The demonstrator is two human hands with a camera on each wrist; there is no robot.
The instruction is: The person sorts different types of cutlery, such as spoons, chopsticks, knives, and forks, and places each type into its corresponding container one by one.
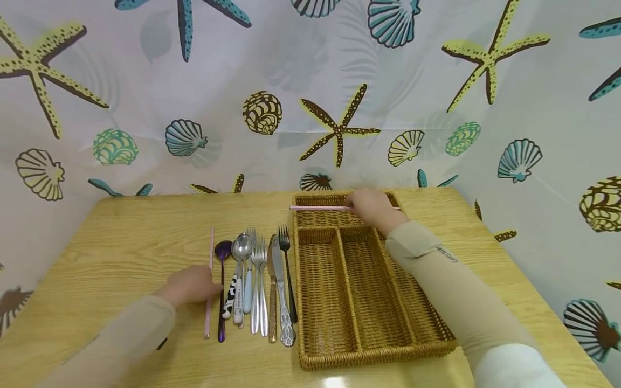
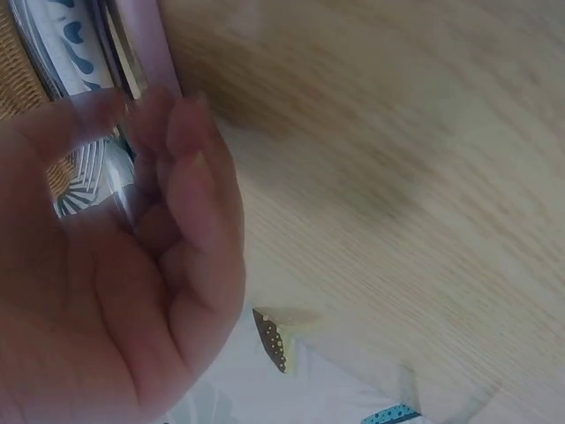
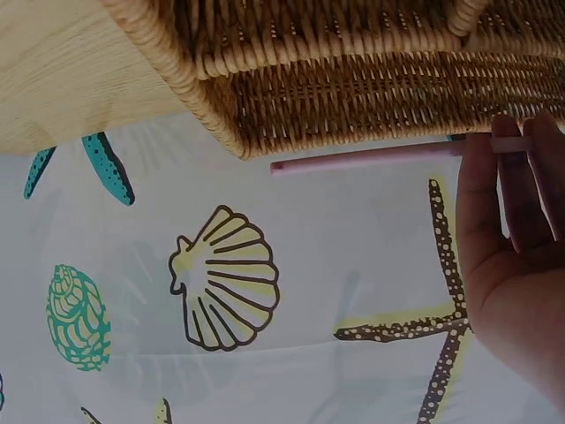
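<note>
My right hand (image 1: 371, 207) pinches a slim pink chopstick (image 1: 317, 208), held crosswise over the back compartment of a brown wicker cutlery tray (image 1: 359, 356). In the right wrist view this chopstick (image 3: 362, 159) runs along the tray's back rim, one end sticking out past the fingers. My left hand (image 1: 191, 283) is down at the table left of the cutlery, thumb and fingertips around a second pink chopstick (image 1: 207, 323). Its fingers are curled in the left wrist view, and that chopstick (image 2: 148, 40) meets the fingertips. Just right of this hand lies a purple spoon (image 1: 223, 250).
Between the purple spoon and the tray lie several silver spoons (image 1: 242, 247), forks (image 1: 259, 258), knives (image 1: 279, 269) and a black fork (image 1: 284, 240), roughly side by side. Dividers split the tray's front into long compartments. A shell-printed cloth (image 1: 271, 156) hangs behind the wooden table (image 1: 145, 231).
</note>
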